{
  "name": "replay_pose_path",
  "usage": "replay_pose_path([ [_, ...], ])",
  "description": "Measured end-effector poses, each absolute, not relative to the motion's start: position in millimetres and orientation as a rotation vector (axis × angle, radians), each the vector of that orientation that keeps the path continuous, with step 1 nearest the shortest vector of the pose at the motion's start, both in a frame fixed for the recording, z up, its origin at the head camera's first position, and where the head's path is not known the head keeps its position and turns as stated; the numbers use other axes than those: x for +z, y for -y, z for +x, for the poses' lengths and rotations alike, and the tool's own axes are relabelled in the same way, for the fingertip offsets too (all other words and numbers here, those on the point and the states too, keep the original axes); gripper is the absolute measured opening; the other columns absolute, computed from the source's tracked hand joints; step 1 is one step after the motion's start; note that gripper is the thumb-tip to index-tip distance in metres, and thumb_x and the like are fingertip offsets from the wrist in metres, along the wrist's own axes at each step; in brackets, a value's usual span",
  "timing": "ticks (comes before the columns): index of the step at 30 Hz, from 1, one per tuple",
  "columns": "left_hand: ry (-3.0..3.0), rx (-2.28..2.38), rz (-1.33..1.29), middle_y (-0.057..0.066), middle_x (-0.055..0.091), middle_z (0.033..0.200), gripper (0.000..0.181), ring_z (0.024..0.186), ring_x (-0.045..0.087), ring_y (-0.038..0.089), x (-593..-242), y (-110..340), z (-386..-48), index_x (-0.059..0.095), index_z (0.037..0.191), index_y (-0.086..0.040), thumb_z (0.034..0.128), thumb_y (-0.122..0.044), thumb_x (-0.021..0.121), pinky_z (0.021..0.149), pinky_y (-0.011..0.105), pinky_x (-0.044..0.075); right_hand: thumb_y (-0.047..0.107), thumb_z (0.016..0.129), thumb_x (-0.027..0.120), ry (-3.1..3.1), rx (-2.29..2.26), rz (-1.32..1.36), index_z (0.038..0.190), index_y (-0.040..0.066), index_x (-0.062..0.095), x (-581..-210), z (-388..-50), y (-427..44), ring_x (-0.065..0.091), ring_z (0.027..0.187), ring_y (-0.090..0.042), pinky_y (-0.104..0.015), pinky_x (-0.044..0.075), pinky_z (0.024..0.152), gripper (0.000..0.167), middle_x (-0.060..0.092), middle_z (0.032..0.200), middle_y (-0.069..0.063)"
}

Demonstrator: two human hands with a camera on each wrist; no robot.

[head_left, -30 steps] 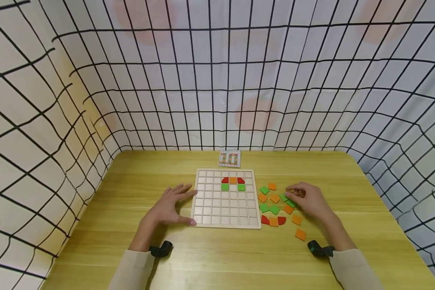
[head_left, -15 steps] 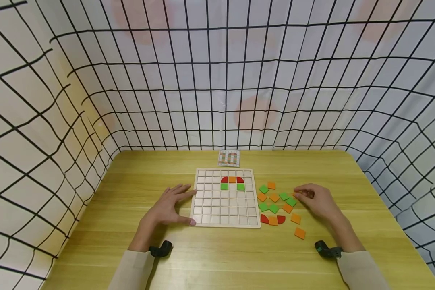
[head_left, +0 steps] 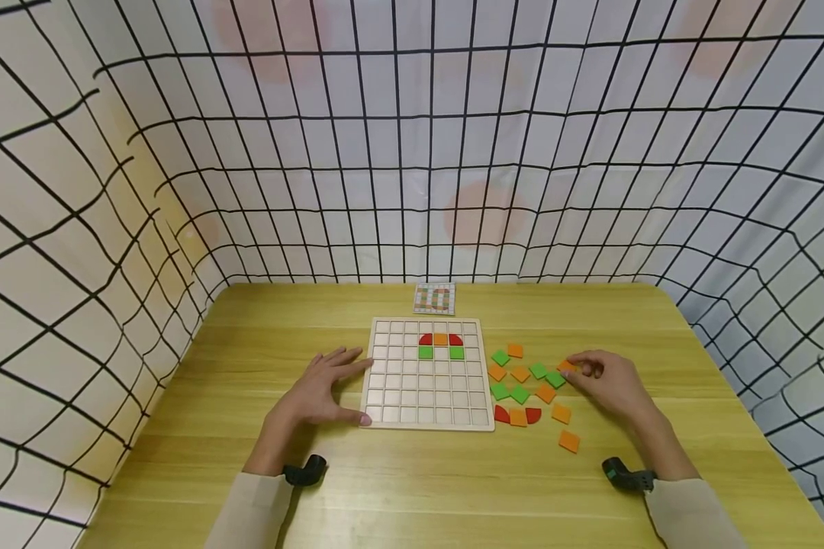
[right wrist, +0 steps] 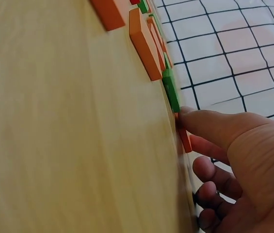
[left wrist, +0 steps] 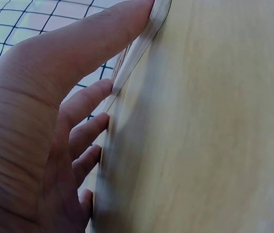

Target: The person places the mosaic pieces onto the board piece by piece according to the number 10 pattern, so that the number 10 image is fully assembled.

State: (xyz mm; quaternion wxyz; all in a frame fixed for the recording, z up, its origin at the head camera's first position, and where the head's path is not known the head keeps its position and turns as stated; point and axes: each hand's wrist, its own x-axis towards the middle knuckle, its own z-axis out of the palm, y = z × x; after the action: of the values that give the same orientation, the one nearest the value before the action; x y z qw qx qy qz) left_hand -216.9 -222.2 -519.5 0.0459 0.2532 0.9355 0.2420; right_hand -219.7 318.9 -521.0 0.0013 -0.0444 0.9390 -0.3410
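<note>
My left hand (head_left: 323,386) lies with spread fingers along the left edge of a pale wooden grid board (head_left: 426,396); its thumb (left wrist: 103,34) touches the near left corner. On the board sit two red quarter-round tiles, an orange square tile (head_left: 441,340) between them, and two green square tiles (head_left: 426,353) below. To the right of the board, my right hand (head_left: 607,381) pinches an orange square tile (head_left: 566,366) between thumb and index finger, at table level. A loose green tile (right wrist: 170,90) lies right beside that thumb; the other fingers are loosely curled.
Several loose orange, green and red tiles (head_left: 519,394) lie between the board and my right hand. A small printed pattern card (head_left: 435,299) lies behind the board on the wooden table (head_left: 412,488). White cloth with black grid lines (head_left: 412,152) encloses the back and sides.
My right hand has shifted right from the green tiles to an orange tile at the pile's right side, now visible between its fingertips. The left hand holds its place on the board.
</note>
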Motion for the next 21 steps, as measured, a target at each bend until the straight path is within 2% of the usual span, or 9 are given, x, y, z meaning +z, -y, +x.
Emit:
replay_pose_path([
  [6,-2.856,0.736,0.778,0.008,0.035,0.167,0.102,0.156,0.026,0.041,-518.3,222.5,-215.8,0.049,0.155,-0.029,0.0675,-0.069,0.084,0.124,0.070,0.013,0.046,0.095,0.073,-2.920,-1.100,-0.115,0.123,0.008,0.071,-522.5,-216.6,-323.6,0.050,0.080,-0.018,-0.025,0.043,0.063,0.048,0.061,0.094,-0.008],
  [14,-2.849,0.745,0.773,0.008,0.035,0.168,0.102,0.157,0.024,0.040,-517.3,221.4,-216.1,0.049,0.155,-0.029,0.0675,-0.068,0.084,0.125,0.070,0.012,0.041,0.095,0.075,-2.971,-1.068,-0.130,0.117,0.007,0.075,-521.7,-216.4,-327.2,0.049,0.078,-0.017,-0.024,0.042,0.062,0.040,0.063,0.093,-0.006],
  [21,-2.847,0.747,0.772,0.009,0.035,0.168,0.102,0.157,0.024,0.041,-517.6,222.0,-215.7,0.049,0.155,-0.028,0.0676,-0.068,0.085,0.124,0.071,0.012,0.042,0.097,0.071,-2.988,-1.055,-0.166,0.121,0.008,0.074,-517.6,-218.5,-319.8,0.049,0.079,-0.017,-0.024,0.043,0.063,0.042,0.064,0.093,-0.005],
])
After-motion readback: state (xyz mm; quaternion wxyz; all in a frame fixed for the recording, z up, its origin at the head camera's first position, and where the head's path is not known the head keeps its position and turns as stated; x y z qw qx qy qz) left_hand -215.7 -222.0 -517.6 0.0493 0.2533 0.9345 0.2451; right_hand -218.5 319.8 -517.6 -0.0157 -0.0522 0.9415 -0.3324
